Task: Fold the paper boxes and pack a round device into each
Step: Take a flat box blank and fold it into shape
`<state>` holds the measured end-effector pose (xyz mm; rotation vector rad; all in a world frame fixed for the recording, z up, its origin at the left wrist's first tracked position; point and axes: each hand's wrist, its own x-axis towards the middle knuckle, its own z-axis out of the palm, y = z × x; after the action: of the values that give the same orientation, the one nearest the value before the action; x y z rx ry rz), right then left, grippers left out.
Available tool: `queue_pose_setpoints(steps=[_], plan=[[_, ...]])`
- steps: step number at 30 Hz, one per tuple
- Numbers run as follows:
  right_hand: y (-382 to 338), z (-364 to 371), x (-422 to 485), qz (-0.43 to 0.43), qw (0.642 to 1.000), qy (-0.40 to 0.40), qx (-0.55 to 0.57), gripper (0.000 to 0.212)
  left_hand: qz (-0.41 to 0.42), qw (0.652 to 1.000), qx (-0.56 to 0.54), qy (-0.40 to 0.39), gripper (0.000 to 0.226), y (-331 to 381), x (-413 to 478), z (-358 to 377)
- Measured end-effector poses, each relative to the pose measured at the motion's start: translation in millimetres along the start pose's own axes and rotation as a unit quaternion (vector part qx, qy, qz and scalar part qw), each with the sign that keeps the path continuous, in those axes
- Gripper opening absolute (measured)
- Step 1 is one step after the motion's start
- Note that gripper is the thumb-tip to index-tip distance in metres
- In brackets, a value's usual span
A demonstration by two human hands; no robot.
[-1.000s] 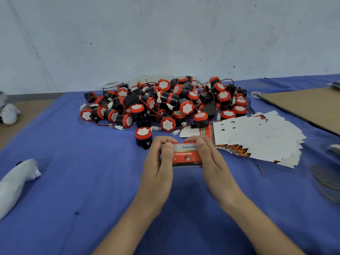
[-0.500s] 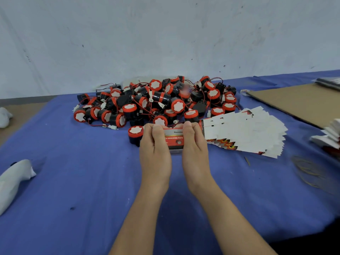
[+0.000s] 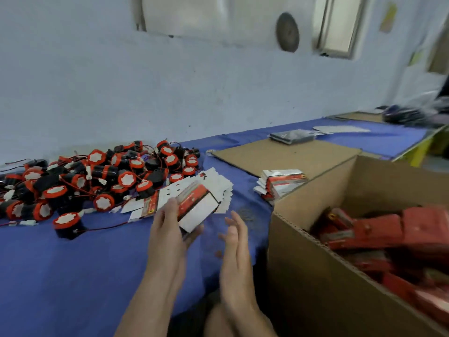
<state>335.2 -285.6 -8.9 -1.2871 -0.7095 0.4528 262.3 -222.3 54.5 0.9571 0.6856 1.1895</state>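
Your left hand (image 3: 167, 237) is gripping the folded paper box (image 3: 195, 207) (fingers and thumb clamped on its near end) and is holding it tilted above the blue cloth (image 3: 73, 276), to the left of the big cardboard carton (image 3: 315, 276). Your right hand (image 3: 234, 242) is hanging free between the box and the carton, fingers straight and slightly spread, touching nothing. Packed red boxes (image 3: 379, 229) are lying in a heap inside the carton. Farther left of the carton, the flat box blanks (image 3: 221, 190) are fanning out just behind the held box, and the pile of round devices (image 3: 116, 173) is sitting beyond them. One round device (image 3: 68, 224) is standing alone at the pile's near edge, well left of the carton. Just behind the carton's far left corner, a second bundle of blanks (image 3: 279, 182) is lying by a brown cardboard sheet (image 3: 284, 154).
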Motion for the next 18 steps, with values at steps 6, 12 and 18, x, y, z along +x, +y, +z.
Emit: queue_pose_setpoints(steps=[6, 12, 18], plan=[[-5.8, -33.8, -16.3, -0.039, 0.997, -0.024, -0.060, 0.041, 0.047, 0.938, 0.082, -0.333, 0.041, 54.5, -53.2, 129.5], [-25.5, -15.7, 1.8, -0.085, 0.991, -0.063, -0.088, 0.037, 0.127, 0.954, 0.138, -0.232, 0.032, 57.8, -34.8, 105.4], [-8.3, 39.4, 31.8, -0.093, 0.984, -0.102, -0.114, 0.037, 0.109, 0.966, 0.231, -0.048, 0.028, 43.4, 27.3, -6.1]])
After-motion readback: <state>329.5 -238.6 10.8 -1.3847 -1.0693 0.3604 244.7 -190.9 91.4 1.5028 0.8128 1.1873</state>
